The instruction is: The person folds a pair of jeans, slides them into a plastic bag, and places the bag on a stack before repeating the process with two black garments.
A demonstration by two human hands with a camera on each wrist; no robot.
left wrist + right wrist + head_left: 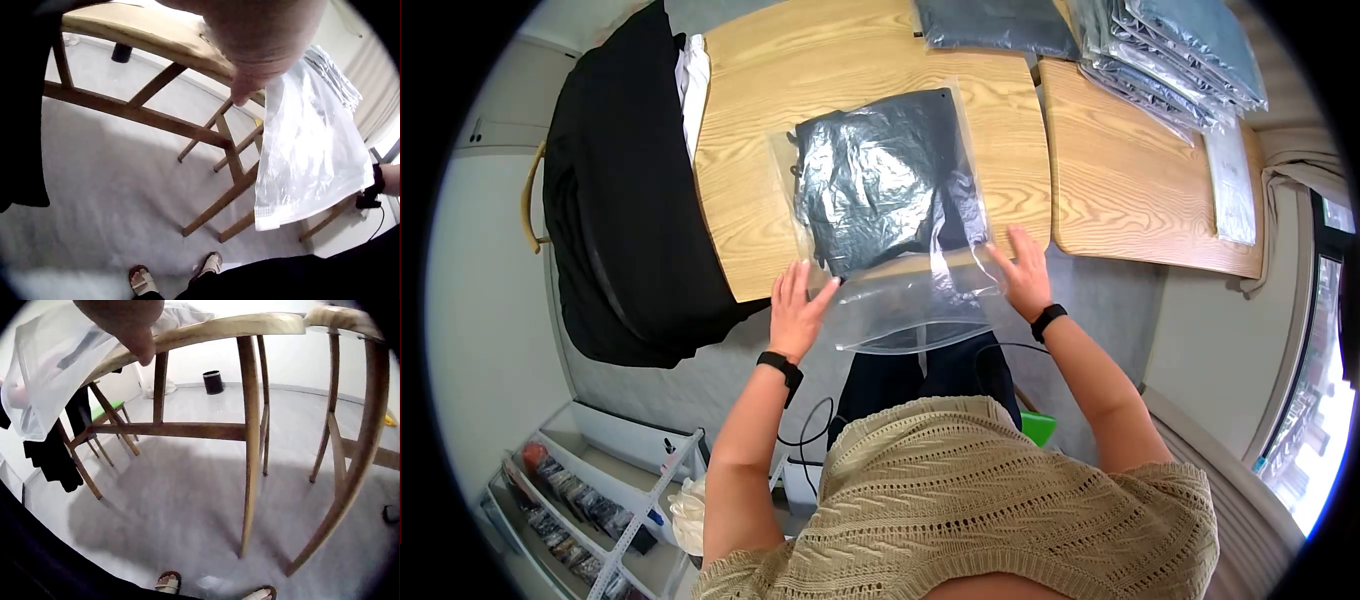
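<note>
A clear plastic zip bag (900, 312) lies on the wooden table with a folded dark garment (870, 180) inside it. Its zip end, with the slider at the left corner, hangs past the table's front edge toward the person. At the bag's lower left side is the left hand (796, 312), fingers extended and thumb at the plastic. The right hand (1026, 276) lies at the opposite side, fingers spread and thumb toward the bag edge. In the left wrist view the bag (306, 156) hangs down beside the left hand (269, 44); the right wrist view shows the right hand (128, 325) over the table edge.
A stack of bagged garments (1175, 65) stands on the second table (1140, 190) at the right, beside a flat clear packet (1232, 185). Another bagged dark garment (995, 28) lies at the back. Black cloth (625, 200) drapes a chair at the left. A compartmented organizer (600, 500) sits lower left.
</note>
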